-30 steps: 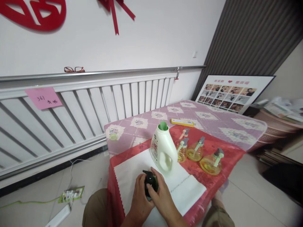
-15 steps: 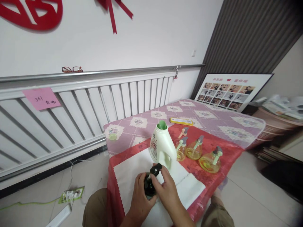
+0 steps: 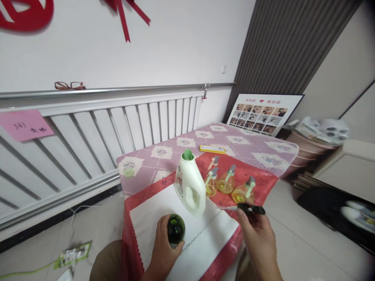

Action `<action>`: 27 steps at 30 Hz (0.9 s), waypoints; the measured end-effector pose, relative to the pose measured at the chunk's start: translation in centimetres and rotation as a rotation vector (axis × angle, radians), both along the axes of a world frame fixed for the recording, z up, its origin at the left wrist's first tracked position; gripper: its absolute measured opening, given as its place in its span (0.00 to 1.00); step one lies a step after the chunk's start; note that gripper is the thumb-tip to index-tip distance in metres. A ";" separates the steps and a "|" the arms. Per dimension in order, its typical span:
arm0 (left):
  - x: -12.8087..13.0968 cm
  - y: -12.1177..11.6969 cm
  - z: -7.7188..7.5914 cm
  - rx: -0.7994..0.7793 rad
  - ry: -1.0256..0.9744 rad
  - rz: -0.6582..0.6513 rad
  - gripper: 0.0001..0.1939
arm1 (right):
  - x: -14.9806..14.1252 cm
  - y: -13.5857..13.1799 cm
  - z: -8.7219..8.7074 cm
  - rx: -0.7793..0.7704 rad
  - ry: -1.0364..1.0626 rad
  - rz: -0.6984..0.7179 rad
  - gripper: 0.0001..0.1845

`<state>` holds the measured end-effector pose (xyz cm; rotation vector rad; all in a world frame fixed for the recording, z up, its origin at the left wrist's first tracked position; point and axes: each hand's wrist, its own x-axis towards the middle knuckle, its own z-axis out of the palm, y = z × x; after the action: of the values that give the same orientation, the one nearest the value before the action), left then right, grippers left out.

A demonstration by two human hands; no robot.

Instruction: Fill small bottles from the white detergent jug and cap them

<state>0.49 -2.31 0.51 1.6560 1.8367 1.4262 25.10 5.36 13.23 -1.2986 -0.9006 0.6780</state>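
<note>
Wrapped round a dark green bottle (image 3: 176,229) with its mouth uncovered, my left hand (image 3: 164,238) is at the front of the white cloth (image 3: 211,238). My right hand (image 3: 259,234), off to the right, grips a black pump head (image 3: 251,209) whose pale tube points left. Between and beyond the hands stands a large cream jug (image 3: 190,183) with a green opening (image 3: 188,155) at its top. Several clear pump bottles holding yellow liquid, one of them the rightmost bottle (image 3: 241,194), stand on the red cloth (image 3: 258,175) behind my right hand.
A yellow flat case (image 3: 212,149) lies on the flowered tablecloth (image 3: 237,139). Near the table's left edge is a pale green cap (image 3: 128,172). The radiator (image 3: 129,127) runs along the wall. A cable with a green packet (image 3: 73,254) lies on the floor at left.
The black pump head has come out of the green bottle and moved right in my right hand. My left hand still holds the bottle. The camera view has turned right.
</note>
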 end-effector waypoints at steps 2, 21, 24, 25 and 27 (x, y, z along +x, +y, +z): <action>-0.1 0.0 -0.1 0.006 0.019 0.007 0.41 | 0.8 0.7 -1.6 -0.020 0.010 0.005 0.27; -0.5 -0.1 -0.4 0.010 -0.016 -0.001 0.39 | 0.3 4.0 -9.8 -0.152 -0.243 0.159 0.18; -0.5 -0.1 -0.3 0.017 0.007 0.009 0.39 | 0.9 3.4 -9.7 -0.138 -0.328 0.203 0.16; -0.4 -0.1 -0.3 0.019 0.018 0.011 0.39 | 1.0 3.2 -9.7 -0.130 -0.354 0.217 0.16; -0.4 -0.1 -0.2 0.019 0.030 0.010 0.39 | 1.1 2.9 -9.6 -0.111 -0.403 0.246 0.16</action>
<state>0.13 -2.39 0.27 1.6891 1.8551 1.4347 26.15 8.25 3.59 -1.4660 -1.3834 0.6746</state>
